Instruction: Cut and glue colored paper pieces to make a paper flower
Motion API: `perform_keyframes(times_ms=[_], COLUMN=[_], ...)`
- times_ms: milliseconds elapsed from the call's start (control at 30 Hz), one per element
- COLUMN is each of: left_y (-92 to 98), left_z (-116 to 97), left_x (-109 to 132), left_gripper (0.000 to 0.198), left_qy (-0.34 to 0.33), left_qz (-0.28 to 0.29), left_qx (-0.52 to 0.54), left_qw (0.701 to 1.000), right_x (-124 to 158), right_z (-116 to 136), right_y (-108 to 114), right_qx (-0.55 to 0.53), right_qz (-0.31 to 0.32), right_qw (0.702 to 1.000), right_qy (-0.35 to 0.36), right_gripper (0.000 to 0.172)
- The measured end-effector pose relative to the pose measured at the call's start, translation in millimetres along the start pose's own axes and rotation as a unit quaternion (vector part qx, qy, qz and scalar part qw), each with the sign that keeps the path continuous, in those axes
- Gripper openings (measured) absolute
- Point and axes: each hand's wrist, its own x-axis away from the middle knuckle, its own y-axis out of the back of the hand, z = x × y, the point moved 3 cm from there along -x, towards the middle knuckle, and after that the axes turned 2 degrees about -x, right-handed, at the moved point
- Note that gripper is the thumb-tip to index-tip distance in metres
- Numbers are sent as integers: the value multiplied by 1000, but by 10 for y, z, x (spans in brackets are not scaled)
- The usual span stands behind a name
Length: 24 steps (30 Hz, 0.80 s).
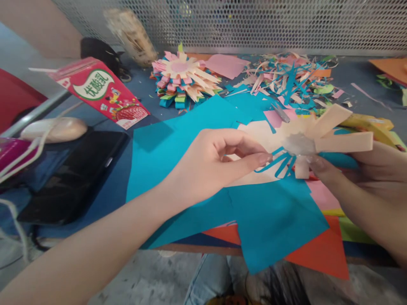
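Note:
My left hand (216, 163) reaches in from the lower left, its thumb and forefinger pinched on thin blue paper strips (279, 163) at the edge of a half-made paper flower (314, 135). The flower has broad peach petals and a glossy centre. My right hand (365, 173) holds that flower from the right side, thumb pressed near a short peach petal. Both hands hover over large blue paper sheets (178, 144) on the table.
A finished layered paper flower (184, 78) lies at the back, beside a pile of paper scraps (292, 78). A red drink carton (98, 91) stands at the left near a white mouse (54, 129) and a black tablet (70, 178). Orange sheets (321, 254) overhang the front edge.

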Motion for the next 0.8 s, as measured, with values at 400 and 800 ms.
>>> perform_keyframes(times_ms=[400,800], left_y=[13,8], left_z=[-21,11], left_x=[30,18], left_gripper=[5,10], left_qy=[-52,-52], left_qz=[28,25], left_qx=[-51,-67], left_qw=[997,996], right_x=[21,18], right_z=[-12,38], right_y=[8,11], right_qx=[9,9], right_qz=[1,8], right_qw=[1000,1000], right_qy=[0,15], right_gripper=[8,5])
